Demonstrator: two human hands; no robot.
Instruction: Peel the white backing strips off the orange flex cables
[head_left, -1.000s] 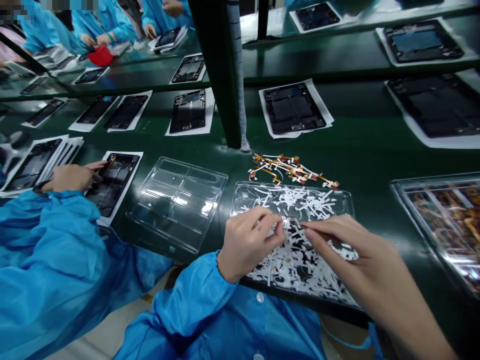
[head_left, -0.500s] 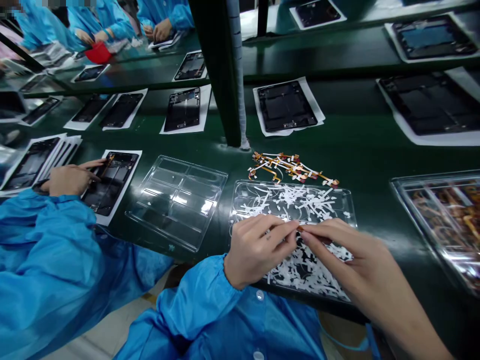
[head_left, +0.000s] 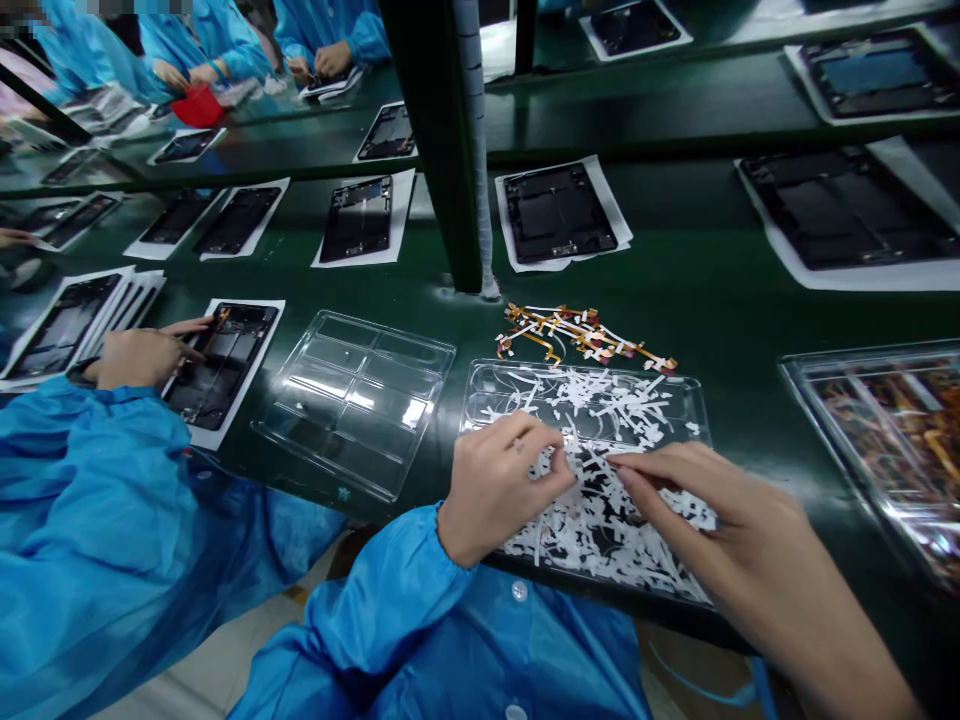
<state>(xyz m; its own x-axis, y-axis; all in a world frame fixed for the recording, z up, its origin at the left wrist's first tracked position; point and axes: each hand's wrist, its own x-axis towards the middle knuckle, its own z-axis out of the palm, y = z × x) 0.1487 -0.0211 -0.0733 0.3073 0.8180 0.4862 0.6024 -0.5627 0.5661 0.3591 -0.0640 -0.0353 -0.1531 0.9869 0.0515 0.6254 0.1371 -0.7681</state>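
Note:
Above a clear plastic tray strewn with white strip scraps, my two hands are a small distance apart. My left hand is curled, thumb and forefinger brought together; whatever sits in them is hidden. With thumb and forefinger pinched, my right hand is over the scraps to the right. Anything in that pinch is too small to make out. Just beyond the tray lies a loose pile of orange flex cables with white strips on them.
A clear compartment tray lies left; another tray of flex cables stands right. A co-worker's hand touches an opened tablet. More tablet housings on white sheets line the bench behind. A dark post rises mid-bench.
My hands, which met over a small brownish piece, have parted, the left shifting left and the right slightly right. Tablet housings behind the tray slid left; those on the farther row slid right.

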